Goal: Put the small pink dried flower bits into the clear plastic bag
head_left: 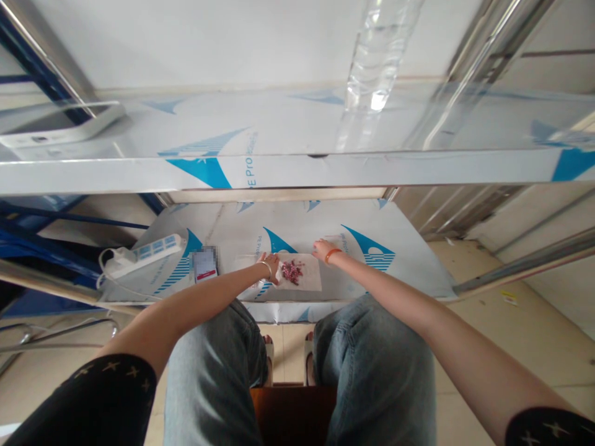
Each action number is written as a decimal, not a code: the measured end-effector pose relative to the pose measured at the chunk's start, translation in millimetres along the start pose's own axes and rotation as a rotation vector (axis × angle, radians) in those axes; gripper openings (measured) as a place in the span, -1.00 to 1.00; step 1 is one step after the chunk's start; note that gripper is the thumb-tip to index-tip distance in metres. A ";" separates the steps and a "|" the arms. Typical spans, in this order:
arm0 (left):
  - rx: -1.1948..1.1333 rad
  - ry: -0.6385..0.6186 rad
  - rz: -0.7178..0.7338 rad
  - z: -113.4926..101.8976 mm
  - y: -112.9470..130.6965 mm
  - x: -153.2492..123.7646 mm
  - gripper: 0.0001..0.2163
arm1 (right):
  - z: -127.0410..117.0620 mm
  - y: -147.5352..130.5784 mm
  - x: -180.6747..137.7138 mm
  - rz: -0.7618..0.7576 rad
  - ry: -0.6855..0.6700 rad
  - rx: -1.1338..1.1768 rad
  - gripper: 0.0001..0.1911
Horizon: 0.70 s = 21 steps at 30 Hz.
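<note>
A white sheet (308, 277) lies on the lower metal shelf (400, 272) in front of my knees, with a small pile of dark red bits (292, 270) on it. My left hand (271, 265) rests at the sheet's left edge, fingers curled onto it beside the pile. My right hand (320, 249) sits at the sheet's far right corner, fingers bent down on the shelf surface. A thin bracelet circles my left wrist and an orange band my right wrist. The fingers are too small to make out a grip.
A white power strip (144, 253) with its cable lies at the shelf's left. A small card (205, 265) lies beside my left forearm. The upper shelf (297, 170) holds a white tray (60, 127) and a clear plastic bottle (376, 68). Blue frame bars stand at the left.
</note>
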State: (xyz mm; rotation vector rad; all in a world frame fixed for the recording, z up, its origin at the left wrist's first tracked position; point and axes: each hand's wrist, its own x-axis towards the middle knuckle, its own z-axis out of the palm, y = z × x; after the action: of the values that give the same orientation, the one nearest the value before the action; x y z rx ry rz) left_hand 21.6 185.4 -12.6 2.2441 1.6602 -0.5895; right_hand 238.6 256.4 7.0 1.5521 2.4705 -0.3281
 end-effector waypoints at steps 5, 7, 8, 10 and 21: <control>-0.007 -0.023 -0.037 -23.0 -10.6 2.9 -0.28 | 3.7 -14.6 1.4 -0.087 -0.035 -0.073 -0.63; 0.029 -0.057 -0.103 -35.5 -24.7 2.6 -0.42 | 4.9 -17.4 2.6 -0.116 -0.026 -0.106 -0.64; 0.035 -0.064 -0.126 -40.7 -33.4 1.8 -0.48 | 5.3 -18.1 3.4 -0.130 -0.019 -0.122 -0.64; 0.034 -0.075 -0.166 -47.4 -51.4 -1.3 -0.48 | 5.5 -18.9 5.2 -0.148 -0.008 -0.137 -0.65; -0.028 0.041 -0.129 -40.8 -74.1 -16.7 -0.67 | -6.2 -19.1 6.1 -0.106 -0.080 -0.008 -0.75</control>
State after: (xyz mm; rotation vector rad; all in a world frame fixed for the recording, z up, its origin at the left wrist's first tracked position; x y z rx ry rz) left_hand -47.2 212.0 32.0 2.1552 1.8329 -0.5505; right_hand 218.4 255.4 12.7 1.3793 2.4941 -0.3895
